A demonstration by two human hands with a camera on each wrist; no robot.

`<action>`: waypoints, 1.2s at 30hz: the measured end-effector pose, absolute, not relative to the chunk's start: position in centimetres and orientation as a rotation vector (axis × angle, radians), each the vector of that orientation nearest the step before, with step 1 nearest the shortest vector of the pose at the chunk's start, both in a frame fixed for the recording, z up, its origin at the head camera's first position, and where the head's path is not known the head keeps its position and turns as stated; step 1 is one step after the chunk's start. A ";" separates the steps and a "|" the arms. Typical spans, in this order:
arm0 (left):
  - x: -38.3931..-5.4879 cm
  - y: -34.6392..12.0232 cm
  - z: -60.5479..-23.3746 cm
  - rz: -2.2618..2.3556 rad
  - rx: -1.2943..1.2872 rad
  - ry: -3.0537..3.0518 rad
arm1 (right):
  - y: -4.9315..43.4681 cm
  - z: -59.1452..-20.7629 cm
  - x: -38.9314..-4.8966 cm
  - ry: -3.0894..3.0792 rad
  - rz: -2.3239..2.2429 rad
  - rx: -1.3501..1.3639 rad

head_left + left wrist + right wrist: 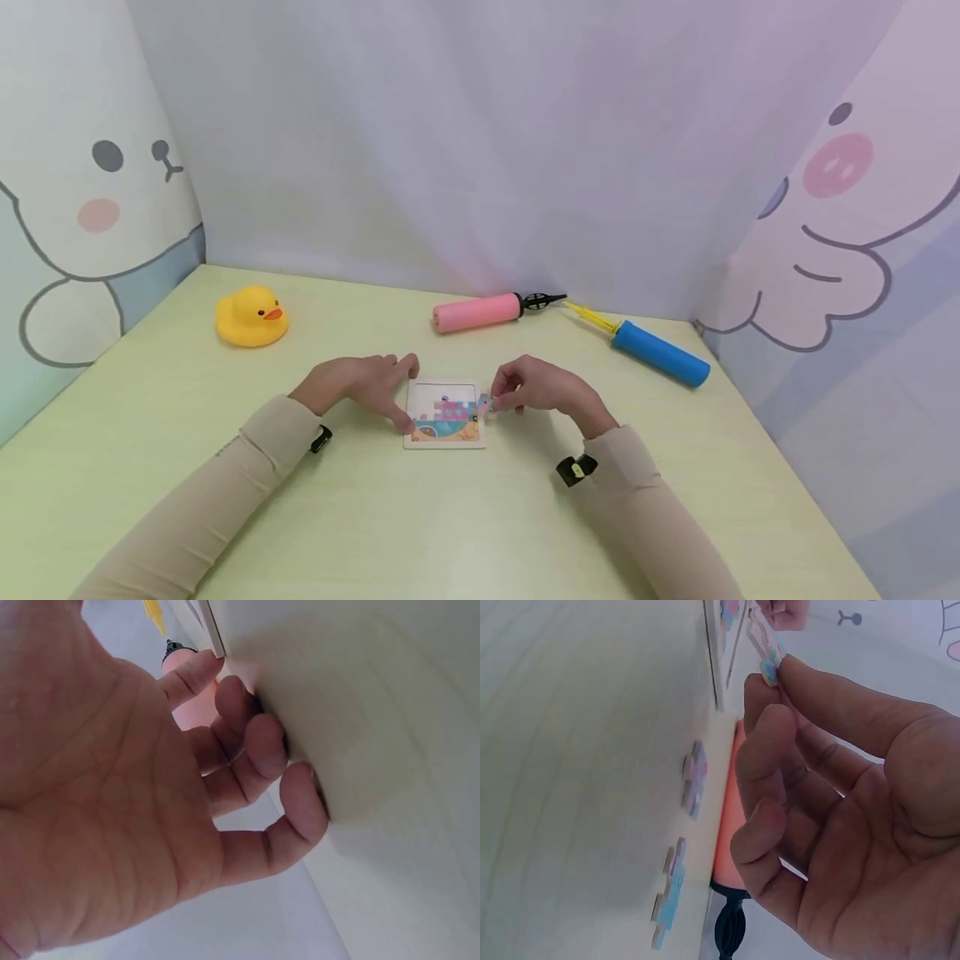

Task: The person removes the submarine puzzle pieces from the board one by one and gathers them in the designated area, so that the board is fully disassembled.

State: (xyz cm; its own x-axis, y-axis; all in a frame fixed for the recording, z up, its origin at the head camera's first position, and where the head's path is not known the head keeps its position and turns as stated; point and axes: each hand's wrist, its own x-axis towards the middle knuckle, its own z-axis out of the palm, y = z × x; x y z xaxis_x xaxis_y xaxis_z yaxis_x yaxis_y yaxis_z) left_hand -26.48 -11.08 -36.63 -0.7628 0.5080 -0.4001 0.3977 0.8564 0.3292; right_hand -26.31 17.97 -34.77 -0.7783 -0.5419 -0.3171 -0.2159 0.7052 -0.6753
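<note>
As we look down over the pale tabletop (300,533), we find a shallow square puzzle tray (444,446) near its middle, the lower part filled with a bright printed picture, much of the upper part bare. We judge the tray light and stiff, likely to slide if nudged, and best steadied by its raised rim. At its right edge is a small puzzle piece (766,641), which looks thin, rigid and nearly weightless; its smooth face may slip and its knobs could chip, so we would take it by opposite edges. Two loose pieces (696,778) lie flat near the right hand.

Both forearms, in beige sleeves (213,496), reach forward and inward. Our left hand (371,383) is loosely spread beside the tray, thumb at the lower left corner, forefinger by the upper left, other fingers gently bent to the tabletop, gripping nothing. Our right hand (536,385) pinches the puzzle piece between thumb and forefinger, its remaining fingers bent loosely.
</note>
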 end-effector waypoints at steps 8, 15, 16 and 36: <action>-26.5 -11.4 -36.5 0.314 0.712 2.554 | 19.7 -34.5 -26.9 2.412 -0.765 -0.546; -26.4 -11.3 -36.8 0.327 0.683 2.549 | 20.3 -35.1 -27.2 2.417 -0.737 -0.507; -26.4 -11.3 -36.8 0.326 0.681 2.549 | 20.3 -35.2 -27.2 2.421 -0.731 -0.501; -26.4 -11.1 -36.8 0.304 0.666 2.552 | 20.3 -35.6 -27.4 2.473 -0.627 -0.455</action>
